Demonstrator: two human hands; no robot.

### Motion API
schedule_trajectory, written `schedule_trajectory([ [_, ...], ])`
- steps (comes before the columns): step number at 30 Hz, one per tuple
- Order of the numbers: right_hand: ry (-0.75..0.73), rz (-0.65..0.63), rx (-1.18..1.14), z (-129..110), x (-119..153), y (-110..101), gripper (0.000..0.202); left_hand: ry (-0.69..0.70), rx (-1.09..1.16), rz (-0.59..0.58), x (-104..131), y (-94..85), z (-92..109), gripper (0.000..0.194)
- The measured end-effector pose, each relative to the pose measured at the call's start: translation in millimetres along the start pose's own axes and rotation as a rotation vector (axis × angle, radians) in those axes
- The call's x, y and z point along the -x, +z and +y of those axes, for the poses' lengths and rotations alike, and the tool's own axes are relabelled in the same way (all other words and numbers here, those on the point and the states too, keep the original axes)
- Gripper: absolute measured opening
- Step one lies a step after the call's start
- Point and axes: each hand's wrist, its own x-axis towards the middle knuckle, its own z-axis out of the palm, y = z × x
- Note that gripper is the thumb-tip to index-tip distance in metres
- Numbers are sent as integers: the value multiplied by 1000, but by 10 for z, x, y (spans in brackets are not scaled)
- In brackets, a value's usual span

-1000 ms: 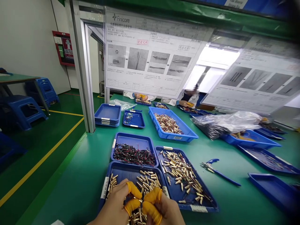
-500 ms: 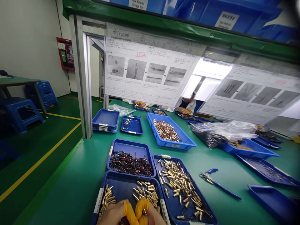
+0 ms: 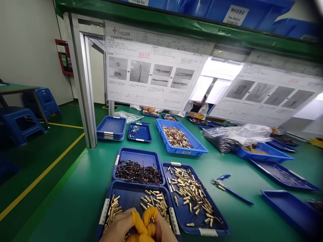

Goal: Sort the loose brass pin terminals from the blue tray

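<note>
My left hand (image 3: pixel 121 226) and my right hand (image 3: pixel 163 227) meet over the near blue tray (image 3: pixel 131 192), at the bottom edge of the view. Yellow finger cots cover several fingertips of both. The fingers are bent and pressed together in a pinch. A small brassy glint shows between the right fingers, but what either hand holds is mostly hidden. Loose brass tubes (image 3: pixel 156 201) lie on the tray's right side, and more brass tubes (image 3: pixel 114 208) along its left. Behind it, another blue tray (image 3: pixel 137 154) holds thin black and red wires (image 3: pixel 138 173).
To the right, a long tray (image 3: pixel 209 232) holds brass pieces with wires. Blue-handled cutters (image 3: pixel 232 190) lie on the green table beyond it. Farther back are a blue bin (image 3: pixel 199 152), stacked trays (image 3: pixel 111 126) and a plastic bag (image 3: pixel 239 136). Another person's hand (image 3: pixel 199 116) is across the table.
The camera view has shifted slightly, so the trays and signs sit a little left and higher. My hands stay together over the near tray, fingers still pinched.
</note>
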Motion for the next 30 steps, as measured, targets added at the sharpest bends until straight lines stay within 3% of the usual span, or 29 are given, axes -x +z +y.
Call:
schedule_trajectory([
  [3,-121,177,166,-170,148,-74,43,-131,-30,22,-30,-74,201,14],
  [6,-212,438,437,-513,330,-414,35,-205,-155,-46,-64,-129,302,35],
  [8,-231,684,767,-770,406,-681,29,-174,-270,-125,-78,-134,298,35],
  [10,-118,921,1232,-980,395,-852,20,-146,-380,-203,-87,-111,257,29],
  [13,-130,814,1490,-1121,167,-833,17,-160,-536,-296,-95,-65,187,31],
  [16,-209,644,1514,-1086,-251,-638,12,-144,-555,-327,-86,-75,172,41],
  [21,-161,551,1586,-954,-841,-503,13,-173,-498,-336,-55,-174,264,40],
  [25,-169,496,1570,-931,-928,-518,14,-138,-374,-229,-40,-182,249,41],
  [30,-292,456,1441,-1047,-693,-393,15,-120,-196,-18,-40,-149,212,18],
])
